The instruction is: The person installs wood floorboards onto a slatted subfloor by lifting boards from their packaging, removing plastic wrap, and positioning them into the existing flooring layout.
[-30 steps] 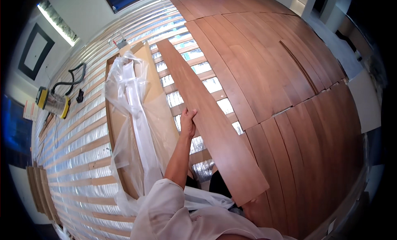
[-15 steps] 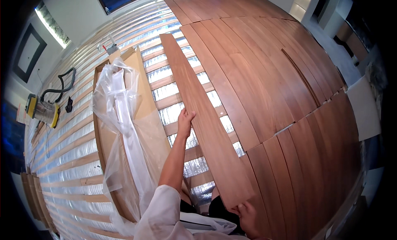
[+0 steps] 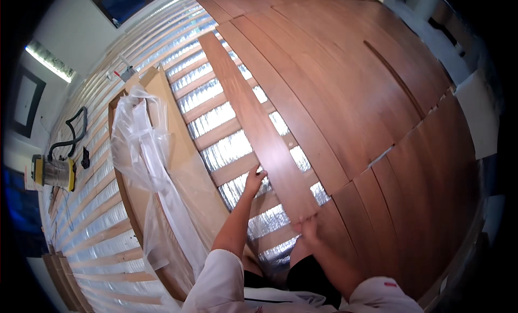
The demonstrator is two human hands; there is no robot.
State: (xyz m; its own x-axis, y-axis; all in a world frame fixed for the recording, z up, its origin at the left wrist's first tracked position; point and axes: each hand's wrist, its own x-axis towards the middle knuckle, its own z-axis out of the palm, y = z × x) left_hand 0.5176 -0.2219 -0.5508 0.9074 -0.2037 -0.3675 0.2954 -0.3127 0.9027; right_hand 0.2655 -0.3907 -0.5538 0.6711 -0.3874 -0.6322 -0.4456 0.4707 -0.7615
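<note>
A long reddish-brown floorboard (image 3: pixel 259 124) lies lengthwise over the wooden joists, a little left of the laid boards and apart from them for most of its length. At its near end my right hand (image 3: pixel 309 228) is closed on the board's edge; some of its fingers are hidden. My left hand (image 3: pixel 254 181) is beside the board's left edge, above a joist. Its thumb and partly curled fingers are apart, and it seems to hold nothing.
Laid floorboards (image 3: pixel 324 92) cover the right side, with a thin dark strip (image 3: pixel 396 78) on them. Silver foil (image 3: pixel 224 151) shows between the joists (image 3: pixel 234 169). On the left lie an opened cardboard box (image 3: pixel 186 145) with plastic film (image 3: pixel 137 124) and a yellow-black vacuum cleaner (image 3: pixel 56 172).
The board's near end has moved away from me, along with my right hand. My left hand has come off the board's left edge. The view has shifted slightly.
</note>
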